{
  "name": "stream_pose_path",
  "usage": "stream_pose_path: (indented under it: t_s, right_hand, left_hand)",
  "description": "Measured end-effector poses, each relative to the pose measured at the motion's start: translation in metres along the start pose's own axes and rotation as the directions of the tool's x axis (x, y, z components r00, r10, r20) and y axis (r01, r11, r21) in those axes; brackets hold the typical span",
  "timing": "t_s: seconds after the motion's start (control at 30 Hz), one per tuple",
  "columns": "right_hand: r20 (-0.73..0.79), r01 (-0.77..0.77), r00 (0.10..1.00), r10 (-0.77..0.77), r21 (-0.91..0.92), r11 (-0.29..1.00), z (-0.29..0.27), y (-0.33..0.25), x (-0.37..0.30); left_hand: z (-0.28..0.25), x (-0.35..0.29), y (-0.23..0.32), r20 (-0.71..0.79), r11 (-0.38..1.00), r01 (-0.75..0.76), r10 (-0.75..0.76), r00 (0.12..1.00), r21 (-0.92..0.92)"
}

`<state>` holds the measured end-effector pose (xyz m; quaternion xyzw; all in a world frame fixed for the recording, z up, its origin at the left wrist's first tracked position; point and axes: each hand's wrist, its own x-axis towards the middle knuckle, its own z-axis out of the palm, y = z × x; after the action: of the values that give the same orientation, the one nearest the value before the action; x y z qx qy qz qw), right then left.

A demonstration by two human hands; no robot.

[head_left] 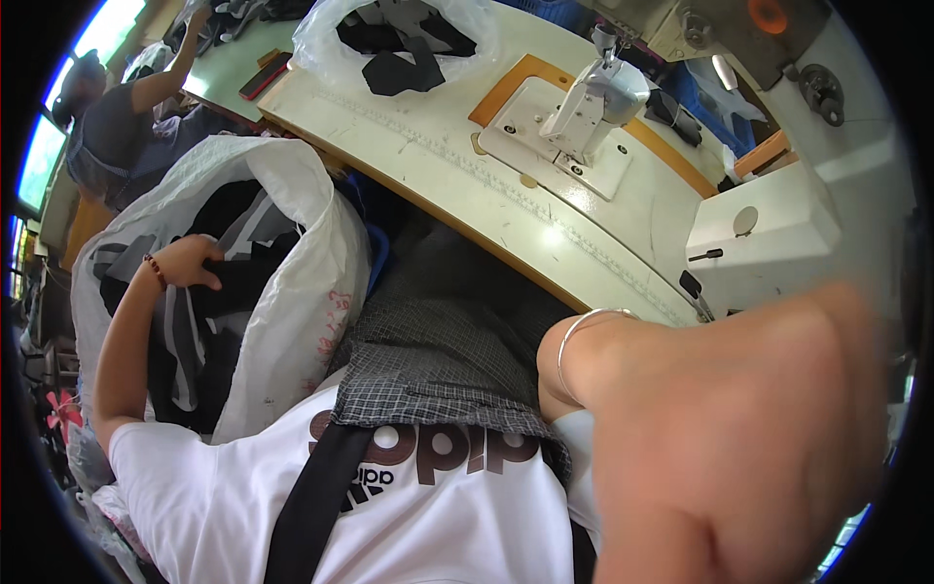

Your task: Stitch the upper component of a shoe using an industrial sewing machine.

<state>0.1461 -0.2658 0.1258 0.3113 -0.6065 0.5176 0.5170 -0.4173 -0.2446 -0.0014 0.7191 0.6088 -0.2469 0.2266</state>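
Note:
On the left, my left hand (190,263), with a beaded bracelet at the wrist, reaches into a large white woven sack (326,229). Black and grey fabric pieces (243,277) fill the sack, and the hand rests over them. Its thumb and a finger show apart with nothing between them; the other fingers are partly hidden. Very close and blurred at the lower right is my right hand (739,419), with a silvery bangle behind it. Its fingers cannot be made out, nor anything in them.
A sewing machine (593,107) stands on the pale worktable (428,146). Behind the sack's far side, a clear plastic bag (316,44) of black pieces (404,68) lies on the tabletop. Another person (122,127) works at the upper left. Dark checked cloth (438,350) covers my lap.

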Motion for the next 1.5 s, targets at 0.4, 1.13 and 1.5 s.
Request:
stream_pose_path:
  t_s: [0.4,1.13,1.5]
  right_hand:
    - [-0.051,-0.086,0.995,0.082,-0.089,0.992,-0.023,0.022,0.003]
    - [-0.820,-0.563,0.468,-0.330,0.011,-0.826,-0.093,-0.033,-0.252]
    - [-0.889,-0.748,0.293,-0.353,0.016,-0.664,-0.083,-0.036,-0.237]
  left_hand:
    - [-0.161,-0.149,0.121,-0.721,0.904,-0.159,0.415,0.555,0.398]
    - [-0.238,0.077,0.368,-0.159,0.408,-0.640,0.898,0.410,0.651]
    - [-0.225,0.110,0.370,-0.198,0.306,-0.667,0.952,0.235,0.680]
